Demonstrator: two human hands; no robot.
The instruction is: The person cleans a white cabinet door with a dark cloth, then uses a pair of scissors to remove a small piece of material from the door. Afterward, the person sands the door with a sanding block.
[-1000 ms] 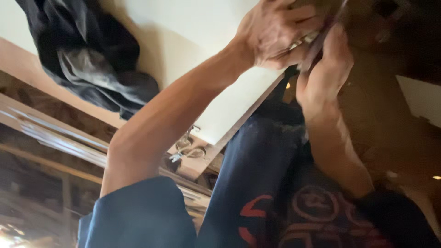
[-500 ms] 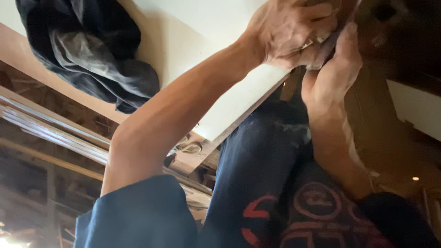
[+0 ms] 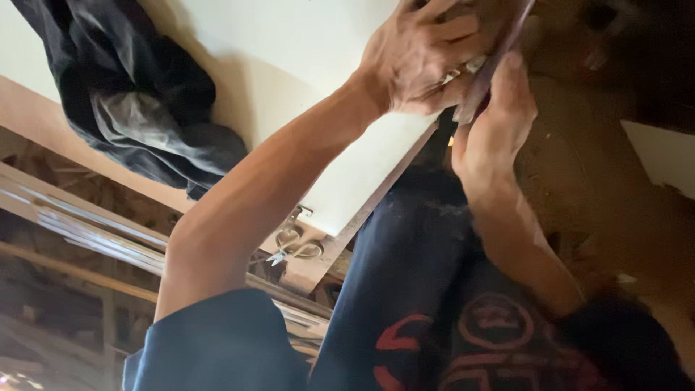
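the biggest thing in view is the pale cream panel [image 3: 289, 65], a flat board that runs from the upper left down toward the middle, with a bare wooden edge strip [image 3: 43, 119] along its lower left side. across its upper left part lies a crumpled dark cloth [image 3: 123, 94], black and grey, bunched into folds and resting on the panel. below the middle hangs a dark blue garment [image 3: 405, 289] with red printed shapes low on it, filling the gap between the two forearms. to the right of it is a brown, dusty floor [image 3: 601, 181], with a white sheet corner [image 3: 666, 156] at the far right edge.

the left hand [image 3: 423, 61] comes up from a blue sleeve [image 3: 217, 347] along a bare forearm and rests at the panel's right edge, fingers curled and pressed together over a thin flat strip [image 3: 489, 69]. the strip is dull brown-pink, stands on edge and slants from the top of the view downward, lying just to the right of the left hand's fingers and directly above the right hand [image 3: 496, 130]. the right hand's fingers reach up and close against the strip's lower end from below, so the strip is pinched between both hands. what the strip is made of cannot be told; it is blurred.

smallest, a pair of scissors [image 3: 293, 246] with pale handles lies on the wooden edge strip just below the panel's lower corner, well apart from both hands.
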